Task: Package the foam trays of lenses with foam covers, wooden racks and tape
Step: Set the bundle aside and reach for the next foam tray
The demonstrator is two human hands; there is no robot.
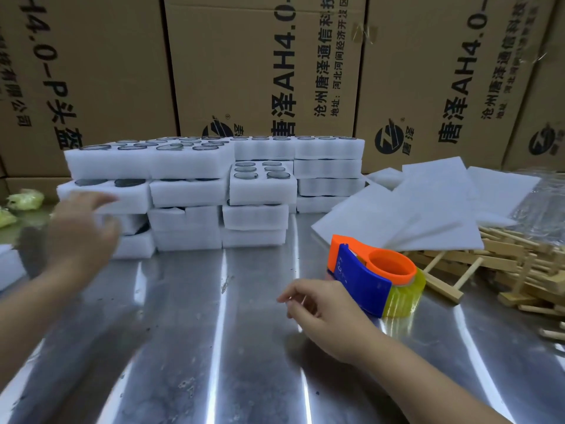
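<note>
White foam trays of round lenses (263,182) are stacked in several piles across the back of the steel table (189,347). My left hand (82,231), blurred and with fingers spread, hovers in front of the leftmost pile and holds nothing. My right hand (324,319) rests low over the table, fingers loosely curled, just left of the orange and blue tape dispenser (363,270) with its yellowish tape roll; it does not grip the dispenser. Flat foam covers (428,203) lie fanned at the right, partly over a heap of wooden racks (504,267).
Tall cardboard cartons (244,65) form a wall behind the piles. Yellow-green items (24,200) lie at the far left. Clear plastic wrap (547,203) sits at the far right edge. A white foam piece (9,264) pokes in at the left edge.
</note>
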